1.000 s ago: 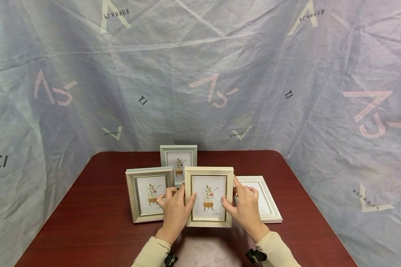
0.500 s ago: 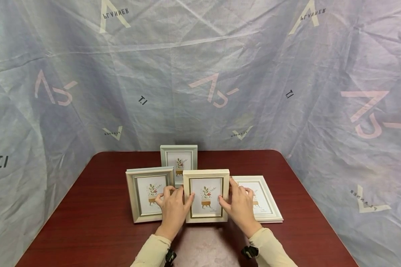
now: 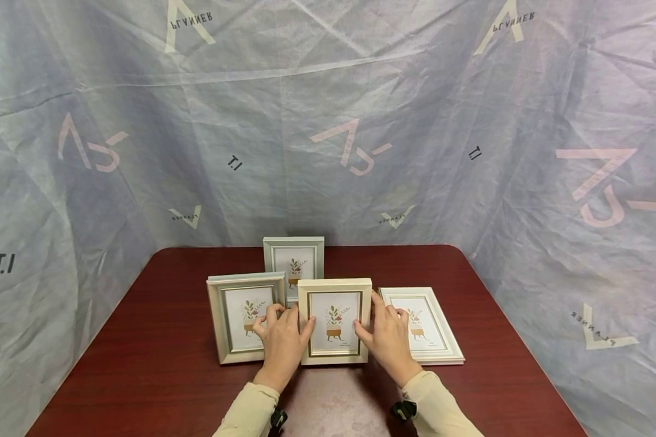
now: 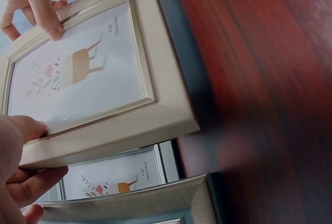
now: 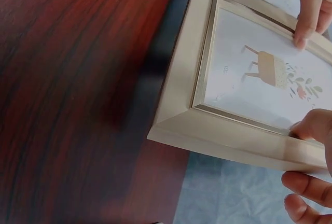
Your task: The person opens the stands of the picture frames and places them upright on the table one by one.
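A cream picture frame (image 3: 334, 359) with a gold inner edge stands upright at the table's middle, its potted-plant print facing me. My left hand (image 3: 282, 345) grips its left side, thumb on the front and fingers toward the back. On the other side my right hand (image 3: 389, 345) pinches the right edge the same way. In the left wrist view the cream frame (image 4: 165, 92) is held by both thumbs. A champagne-and-silver frame (image 3: 224, 331) stands beside my left hand, and a pale grey-green frame (image 3: 294, 242) stands behind, partly hidden.
A white picture frame (image 3: 443, 325) lies face up on the table to the right, partly behind my right hand. The dark red table (image 3: 503, 388) reaches back to a grey printed cloth (image 3: 328, 121) that hangs around its back and sides.
The cream frame has moved down and back, slightly to the left, with both hands on it. More of the white frame shows now. The other frames stay put.
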Available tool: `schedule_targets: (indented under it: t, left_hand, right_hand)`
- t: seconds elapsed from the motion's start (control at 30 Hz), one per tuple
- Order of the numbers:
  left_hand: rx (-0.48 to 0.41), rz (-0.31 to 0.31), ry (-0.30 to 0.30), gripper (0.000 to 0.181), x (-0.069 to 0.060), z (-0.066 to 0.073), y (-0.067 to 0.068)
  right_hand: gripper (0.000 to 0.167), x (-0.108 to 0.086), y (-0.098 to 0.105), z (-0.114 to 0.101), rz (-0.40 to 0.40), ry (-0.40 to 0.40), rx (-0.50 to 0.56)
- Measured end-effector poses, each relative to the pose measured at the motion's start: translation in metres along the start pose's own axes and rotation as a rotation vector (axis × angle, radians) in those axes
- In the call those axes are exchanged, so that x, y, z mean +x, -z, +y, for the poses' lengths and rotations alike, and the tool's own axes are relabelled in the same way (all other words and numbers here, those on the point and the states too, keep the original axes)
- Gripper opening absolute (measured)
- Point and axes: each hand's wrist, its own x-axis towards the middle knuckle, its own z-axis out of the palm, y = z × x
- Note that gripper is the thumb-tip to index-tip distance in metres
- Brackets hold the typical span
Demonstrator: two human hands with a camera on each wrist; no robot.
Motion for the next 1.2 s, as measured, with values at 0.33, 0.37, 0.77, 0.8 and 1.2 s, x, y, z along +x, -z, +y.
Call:
schedule_targets:
  t: [0.33,0.37,0.77,0.8,1.2]
  left_hand:
    - [0.033,-0.012,-0.017,0.036,-0.0014,-0.0013,-0.0015]
    - [0.038,-0.012,-0.02,0.036,-0.0013,-0.0015,-0.0017]
    - [0.037,-0.013,-0.038,0.042,-0.0029,-0.0043,-0.002]
    - [0.034,-0.013,-0.036,0.043,-0.0032,-0.0045,-0.0017]
    - [0.012,-0.026,0.001,0.049,-0.0035,-0.0036,0.0012]
  right_hand:
    - [0.071,-0.003,-0.0007,-0.0006,-0.014,-0.012,-0.031]
    - [0.071,-0.0033,-0.0011,-0.0003,-0.013,-0.012,-0.034]
    - [0.077,-0.0048,-0.0022,0.0026,-0.011,-0.012,-0.025]
    - [0.077,-0.005,-0.002,0.0029,-0.014,-0.014,-0.021]
    - [0.083,-0.0051,0.0053,0.0061,-0.079,-0.037,-0.008]
